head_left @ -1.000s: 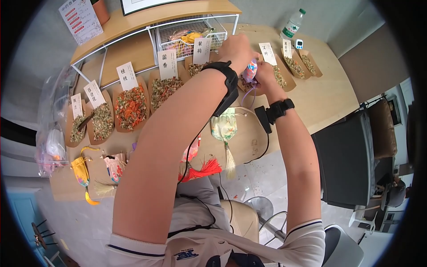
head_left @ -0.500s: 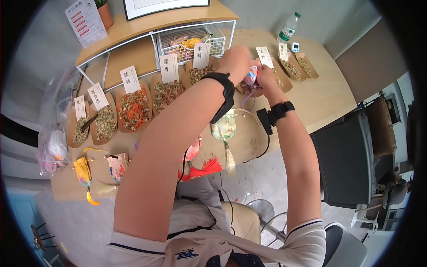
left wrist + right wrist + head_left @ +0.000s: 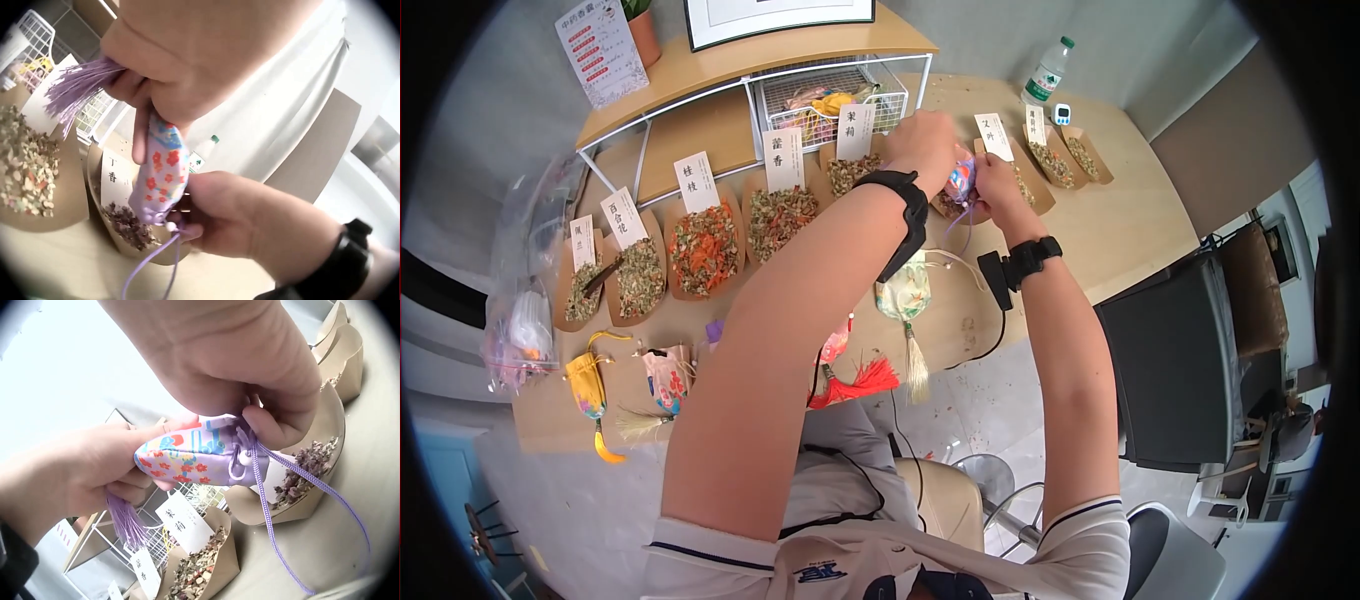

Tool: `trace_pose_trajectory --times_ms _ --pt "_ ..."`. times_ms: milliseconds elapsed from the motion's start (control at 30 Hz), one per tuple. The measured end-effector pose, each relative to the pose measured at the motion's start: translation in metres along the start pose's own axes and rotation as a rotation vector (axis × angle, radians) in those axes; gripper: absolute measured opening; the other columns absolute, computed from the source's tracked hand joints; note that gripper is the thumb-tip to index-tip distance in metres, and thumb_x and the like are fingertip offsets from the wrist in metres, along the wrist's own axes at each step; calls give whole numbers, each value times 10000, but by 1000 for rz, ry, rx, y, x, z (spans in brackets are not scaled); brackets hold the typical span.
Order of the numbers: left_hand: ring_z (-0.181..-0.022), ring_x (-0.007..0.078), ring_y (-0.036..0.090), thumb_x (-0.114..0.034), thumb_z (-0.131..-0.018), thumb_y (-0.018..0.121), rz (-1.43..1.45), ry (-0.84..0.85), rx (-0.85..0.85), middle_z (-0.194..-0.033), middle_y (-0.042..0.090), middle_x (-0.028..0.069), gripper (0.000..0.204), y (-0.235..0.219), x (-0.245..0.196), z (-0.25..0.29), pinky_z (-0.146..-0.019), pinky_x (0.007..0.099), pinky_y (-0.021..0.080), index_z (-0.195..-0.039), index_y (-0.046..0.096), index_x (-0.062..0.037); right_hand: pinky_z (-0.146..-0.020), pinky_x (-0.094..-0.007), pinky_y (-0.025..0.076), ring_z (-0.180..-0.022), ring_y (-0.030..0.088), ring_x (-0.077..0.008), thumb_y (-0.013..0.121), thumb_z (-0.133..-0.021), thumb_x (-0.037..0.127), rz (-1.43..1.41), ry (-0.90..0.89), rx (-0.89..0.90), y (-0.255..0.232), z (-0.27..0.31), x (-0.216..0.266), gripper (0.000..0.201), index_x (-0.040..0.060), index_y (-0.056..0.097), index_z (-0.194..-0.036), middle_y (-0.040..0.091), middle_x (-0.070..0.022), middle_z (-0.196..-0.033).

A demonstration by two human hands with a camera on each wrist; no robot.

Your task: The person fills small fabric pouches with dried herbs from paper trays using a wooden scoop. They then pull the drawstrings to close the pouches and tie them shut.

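A small purple floral drawstring pouch (image 3: 164, 169) hangs between my two hands, its neck downward in the left wrist view. My left hand (image 3: 922, 150) grips its tasselled end, with the purple tassel (image 3: 84, 90) poking out past the fingers. At the gathered neck, my right hand (image 3: 998, 185) pinches the fabric between thumb and fingers. Purple cords (image 3: 269, 494) with a white bead (image 3: 245, 457) trail from the neck. Behind and below the pouch in the left wrist view is a brown paper tray (image 3: 100, 181) of dark purplish dried bits (image 3: 128, 226).
More paper trays of dried herbs with labels (image 3: 697, 182) line the table's back. A white wire basket (image 3: 832, 100) sits in the shelf. A water bottle (image 3: 1048, 72) and small timer (image 3: 1061, 114) stand back right. Several tasselled pouches, including a yellow one (image 3: 586, 385), lie along the front edge.
Both hands keep hold of the pouch. The left hand has come a little lower in the head view, and more of the pouch shows between the hands. The head view has shifted slightly.
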State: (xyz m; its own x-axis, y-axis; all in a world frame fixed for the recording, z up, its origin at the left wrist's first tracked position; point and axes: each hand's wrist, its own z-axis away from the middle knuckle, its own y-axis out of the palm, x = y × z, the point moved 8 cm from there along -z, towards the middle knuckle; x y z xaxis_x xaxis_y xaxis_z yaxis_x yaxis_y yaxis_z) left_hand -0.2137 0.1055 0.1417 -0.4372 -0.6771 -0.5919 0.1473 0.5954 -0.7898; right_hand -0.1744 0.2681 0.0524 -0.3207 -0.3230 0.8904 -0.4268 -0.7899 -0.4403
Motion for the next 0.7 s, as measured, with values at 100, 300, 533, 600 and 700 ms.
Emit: trace_pose_trajectory --times_ms 100,300,533,600,700 --pt "-877 409 702 -367 -779 807 52 0 -49 -910 709 249 438 0 3 -4 -763 474 559 -931 715 34 -350 -303 360 -452 521 -137 436 -1047 313 88 -76 -44 -3 -5 3 343 23 618 -1028 564 -45 -632" --pt "-857 401 702 -382 -781 790 129 75 143 -887 702 260 460 42 16 -33 -739 446 556 -930 717 47 -366 -298 379 -434 517 -134 479 -1035 322 251 -217 -121 -6 -39 -21 357 7 648 -1035 583 -51 -646" --pt "-698 346 691 -478 -764 794 63 60 7 -861 697 257 565 13 11 -7 -663 435 547 -857 711 72 -385 -272 392 -446 499 -101 558 -1019 360 -76 -139 -29 -10 -4 0 377 -4 653 -1012 575 -23 -650" --pt "-638 244 667 -346 -841 754 253 -4 171 -792 698 177 390 28 13 6 -582 372 527 -919 708 33 -445 -260 428 -520 538 -91 577 -1015 370 -118 -75 100 -15 4 1 365 14 658 -1015 601 -11 -701" --pt "-641 135 633 -120 -921 648 614 -152 434 -799 671 70 171 46 9 38 -528 259 490 -1061 650 -22 -481 -231 443 -594 576 -76 631 -990 358 -298 -114 275 -18 23 16 345 16 668 -1012 644 -11 -775"
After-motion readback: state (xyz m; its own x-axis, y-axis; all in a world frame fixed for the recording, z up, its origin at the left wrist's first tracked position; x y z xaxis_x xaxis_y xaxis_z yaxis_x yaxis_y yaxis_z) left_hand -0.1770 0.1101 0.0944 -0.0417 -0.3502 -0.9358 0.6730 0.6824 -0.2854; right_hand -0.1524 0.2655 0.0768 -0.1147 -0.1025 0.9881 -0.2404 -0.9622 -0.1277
